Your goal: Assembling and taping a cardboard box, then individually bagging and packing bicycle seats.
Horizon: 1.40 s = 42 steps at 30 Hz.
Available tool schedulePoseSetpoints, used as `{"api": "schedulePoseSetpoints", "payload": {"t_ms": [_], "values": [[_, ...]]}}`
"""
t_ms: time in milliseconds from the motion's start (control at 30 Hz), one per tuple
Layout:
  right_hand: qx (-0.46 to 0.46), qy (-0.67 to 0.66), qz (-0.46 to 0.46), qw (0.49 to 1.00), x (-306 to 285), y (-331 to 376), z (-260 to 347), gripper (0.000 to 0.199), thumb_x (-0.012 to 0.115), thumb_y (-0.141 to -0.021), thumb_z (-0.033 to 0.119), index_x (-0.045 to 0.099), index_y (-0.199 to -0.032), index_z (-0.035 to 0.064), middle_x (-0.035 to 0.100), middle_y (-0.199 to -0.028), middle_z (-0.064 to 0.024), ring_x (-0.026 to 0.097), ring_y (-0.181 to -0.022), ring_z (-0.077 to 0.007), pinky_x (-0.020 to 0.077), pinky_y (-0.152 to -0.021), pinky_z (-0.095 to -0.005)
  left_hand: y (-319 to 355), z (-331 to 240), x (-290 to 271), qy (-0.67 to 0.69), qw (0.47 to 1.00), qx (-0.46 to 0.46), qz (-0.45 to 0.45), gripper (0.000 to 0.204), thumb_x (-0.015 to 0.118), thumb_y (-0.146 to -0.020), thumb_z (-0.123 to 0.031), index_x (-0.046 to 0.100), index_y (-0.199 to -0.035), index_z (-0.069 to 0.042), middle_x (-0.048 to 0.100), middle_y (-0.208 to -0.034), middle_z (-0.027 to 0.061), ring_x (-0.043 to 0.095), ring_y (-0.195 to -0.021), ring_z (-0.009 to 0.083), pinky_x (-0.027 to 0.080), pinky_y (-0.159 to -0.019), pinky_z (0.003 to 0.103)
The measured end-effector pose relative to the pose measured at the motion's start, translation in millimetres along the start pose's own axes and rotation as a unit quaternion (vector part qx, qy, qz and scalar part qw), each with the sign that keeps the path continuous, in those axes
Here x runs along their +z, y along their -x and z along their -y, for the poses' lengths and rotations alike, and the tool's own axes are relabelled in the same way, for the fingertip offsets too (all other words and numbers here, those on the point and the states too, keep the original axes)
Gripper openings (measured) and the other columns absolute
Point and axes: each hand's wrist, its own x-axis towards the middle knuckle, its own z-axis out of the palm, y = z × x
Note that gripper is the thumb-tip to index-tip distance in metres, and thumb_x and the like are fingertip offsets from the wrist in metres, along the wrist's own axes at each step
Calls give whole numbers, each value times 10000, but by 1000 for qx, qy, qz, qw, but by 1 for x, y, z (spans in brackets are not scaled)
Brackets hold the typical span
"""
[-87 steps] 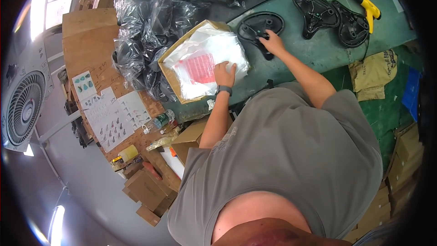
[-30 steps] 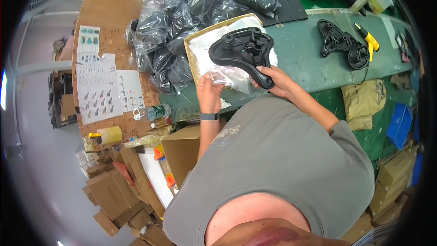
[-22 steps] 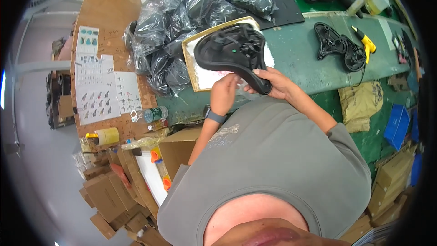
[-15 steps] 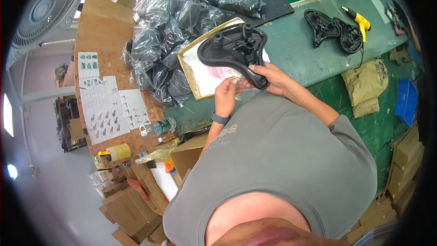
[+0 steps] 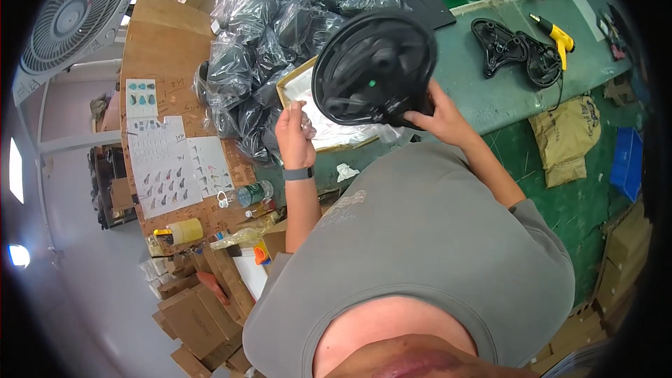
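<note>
My right hand (image 5: 441, 115) grips a black moulded plastic part (image 5: 367, 73) by its narrow near end. The part is raised over the table, its ribbed, hollow side facing me with a small green dot in it, slightly blurred. To its left, apart from it, is my left hand (image 5: 297, 133), wearing a dark wristband. Its fingers are curled together; whatever they hold is too small to make out. Beneath the part lies a shallow yellow-edged tray (image 5: 285, 89) with a white lining. A crumpled white scrap (image 5: 346, 172) rests by the near table edge.
Bagged black parts (image 5: 259, 35) are heaped behind the tray. Two-lobed black parts (image 5: 500, 45) and a yellow hot-air tool (image 5: 560, 38) with a cord lie at right on the green table (image 5: 462, 91). Printed sheets (image 5: 164, 168) and a clear bottle (image 5: 253, 194) are at left.
The black part has been lifted and turned, and its hollow side now faces me more fully. My left hand has come off its narrow end and moved left. The white scrap now shows.
</note>
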Motion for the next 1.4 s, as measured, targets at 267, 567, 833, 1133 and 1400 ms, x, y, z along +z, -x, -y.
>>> {"api": "schedulePoseSetpoints", "payload": {"t_ms": [267, 567, 833, 1133, 1400], "values": [[-108, 323, 69, 938, 30, -13, 20, 844, 779, -806, -5, 420, -1559, 120, 566, -1417, -238, 617, -1125, -509, 557, -929, -507, 19, -57, 90, -372, 799, 471, 46, 134, 718, -965, -120, 762, -1046, -24, 633, -737, 62, 597, -642, 171, 454, -560, 324], [58, 12, 74, 995, 33, -26, -39, 589, 691, -951, 68, 462, -1493, 53, 649, -1176, -96, 674, -1098, -258, 568, -916, -409, 56, -52, 116, -422, 710, 563, -5, 486, 809, -835, -344, 686, -1210, -62, 709, -1132, 95, 693, -961, 282, 575, -783, 387], [222, -229, 66, 945, 80, -29, -4, 360, 585, -1039, 129, 450, -1367, 67, 648, -1150, -132, 695, -870, -288, 578, -735, -414, 53, 11, 34, -475, 734, 449, -185, 347, 785, -848, -277, 740, -1129, -79, 628, -1288, 95, 555, -1270, 316, 374, -1116, 561], [-9, 170, 195, 966, 158, -24, -59, 551, 692, -971, 74, 406, -1436, -3, 625, -1221, -141, 627, -1073, -233, 521, -927, -355, 75, -5, -45, -366, 675, 535, -352, 246, 713, -780, -116, 748, -1023, -98, 685, -889, 0, 637, -776, 219, 492, -732, 381], [127, 177, 472, 854, 251, -25, -41, 556, 681, -870, -53, 531, -1405, -28, 644, -1201, -57, 600, -1081, -155, 484, -968, -309, 136, -21, -137, -366, 689, 463, -420, 336, 839, -767, -160, 727, -1077, -95, 682, -970, 49, 654, -824, 271, 498, -692, 393]]}}
